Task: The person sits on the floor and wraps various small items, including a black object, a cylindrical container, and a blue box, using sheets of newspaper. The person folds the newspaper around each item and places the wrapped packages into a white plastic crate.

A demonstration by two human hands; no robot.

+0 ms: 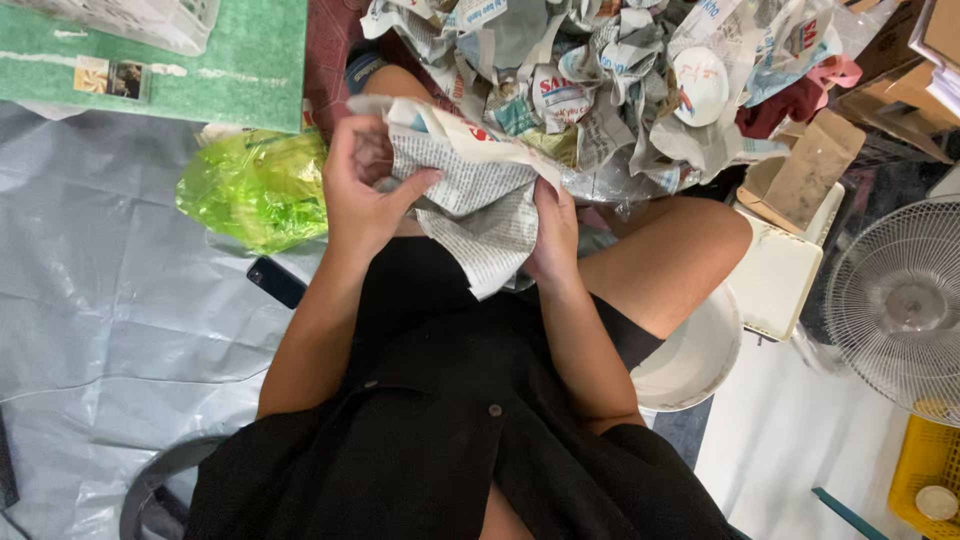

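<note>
Your black-clothed lap is filling the lower frame and hiding the floor beneath you, and the standing fan (900, 310) at your right is running off the frame edge, as is the yellow crate (925, 470) below it. Whatever the newspaper sheet (480, 190) is wrapping is lying hidden inside its folds, so you cannot tell what it is. Ahead of your knees a heap of crumpled newspaper (590, 90) is piling up, with a small white dish (700, 85) sitting among the wads. A white bowl (695, 360) is resting beside your right thigh, its contents out of sight. Your left hand (365, 190) is curling around the sheet's upper left part, thumb pressing across the paper; your right hand (553, 235) is pinching its lower right edge. A green plastic bag (255, 185) is lying just beside your left hand, and a dark phone (275, 282) is lying below it.
</note>
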